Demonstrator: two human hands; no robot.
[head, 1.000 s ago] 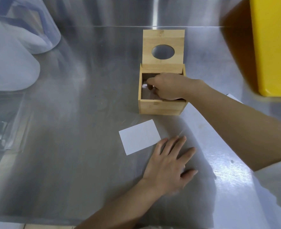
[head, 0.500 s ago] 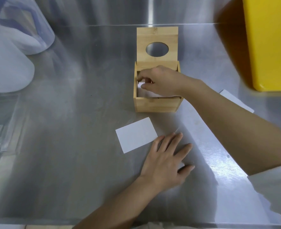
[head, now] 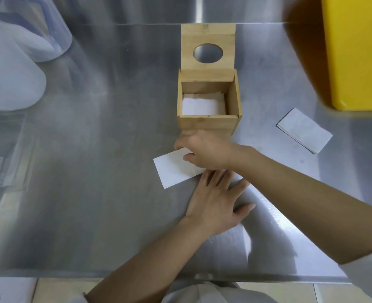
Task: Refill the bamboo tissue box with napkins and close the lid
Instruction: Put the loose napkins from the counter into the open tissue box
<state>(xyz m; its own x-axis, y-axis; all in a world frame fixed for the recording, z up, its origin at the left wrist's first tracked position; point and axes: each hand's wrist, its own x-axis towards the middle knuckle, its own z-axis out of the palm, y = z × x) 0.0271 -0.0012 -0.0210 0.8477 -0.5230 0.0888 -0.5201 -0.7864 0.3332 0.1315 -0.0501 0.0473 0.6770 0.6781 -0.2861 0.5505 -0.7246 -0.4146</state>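
Observation:
The bamboo tissue box stands on the steel table with its lid hinged up at the back, round hole facing me. White napkins lie inside at the bottom. A single white napkin lies flat just in front of the box. My right hand rests on its far right corner, thumb on top and fingers curled over the far edge. My left hand lies flat on the table with fingers spread, the fingertips at the napkin's near right edge.
A small stack of folded napkins lies right of the box. A yellow bin stands at the back right. Clear plastic containers sit at the back left. The table's front edge runs near me.
My right hand has come out of the box, leaving napkins inside, and moved toward me onto the loose napkin. My left hand has stayed flat on the table.

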